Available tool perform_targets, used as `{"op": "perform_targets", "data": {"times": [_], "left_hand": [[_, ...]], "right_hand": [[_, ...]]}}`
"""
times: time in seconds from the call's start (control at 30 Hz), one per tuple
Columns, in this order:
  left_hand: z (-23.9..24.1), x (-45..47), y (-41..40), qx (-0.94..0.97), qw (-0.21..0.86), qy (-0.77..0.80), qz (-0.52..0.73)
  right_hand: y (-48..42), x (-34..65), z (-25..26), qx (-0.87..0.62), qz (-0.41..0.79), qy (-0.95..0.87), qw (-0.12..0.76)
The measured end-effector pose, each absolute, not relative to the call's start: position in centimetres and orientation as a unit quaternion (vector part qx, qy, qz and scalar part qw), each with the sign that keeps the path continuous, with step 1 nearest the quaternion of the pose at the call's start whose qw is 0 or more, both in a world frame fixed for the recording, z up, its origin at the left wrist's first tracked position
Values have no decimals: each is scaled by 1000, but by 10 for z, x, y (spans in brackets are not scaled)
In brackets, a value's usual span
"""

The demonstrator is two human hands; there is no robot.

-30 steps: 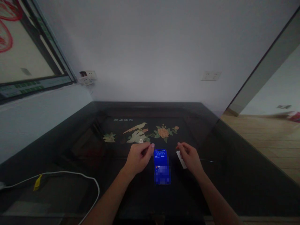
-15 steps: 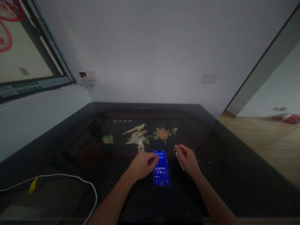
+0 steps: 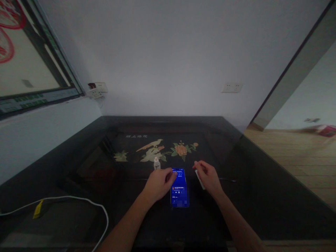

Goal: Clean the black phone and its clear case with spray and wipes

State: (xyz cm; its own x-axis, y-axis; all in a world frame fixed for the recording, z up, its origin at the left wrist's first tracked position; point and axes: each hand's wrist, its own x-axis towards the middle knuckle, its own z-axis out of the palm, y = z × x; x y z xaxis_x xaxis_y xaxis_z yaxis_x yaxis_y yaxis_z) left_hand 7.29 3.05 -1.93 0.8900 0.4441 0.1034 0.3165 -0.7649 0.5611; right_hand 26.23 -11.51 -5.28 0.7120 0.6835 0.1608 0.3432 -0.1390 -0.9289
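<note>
small bottle [image 3: 156,163] beyond phone [image 3: 179,190], cable [image 3: 103,213] left

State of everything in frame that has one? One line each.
phone: flat on the table, face up, screen lit.
left hand: fingers curled, fingertips on the phone's top left edge.
right hand: pinching a white slip, beside the phone.
small bottle: upright; cap unclear.
white cable: slack loop, not in the phone.
left wall socket: something plugged in.
right wall socket: nothing plugged in.
</note>
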Motion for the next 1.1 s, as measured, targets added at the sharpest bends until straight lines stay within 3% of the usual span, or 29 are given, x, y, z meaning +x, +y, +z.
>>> {"op": "perform_targets", "data": {"times": [0.33,1.1], "left_hand": [[-21,95,-7,913,88,392,69],[-22,133,-20,895,71,440,15]], "right_hand": [[-116,260,-50,-719,162,-358,573],[-117,254,-39,-711,156,-373,576]]}}
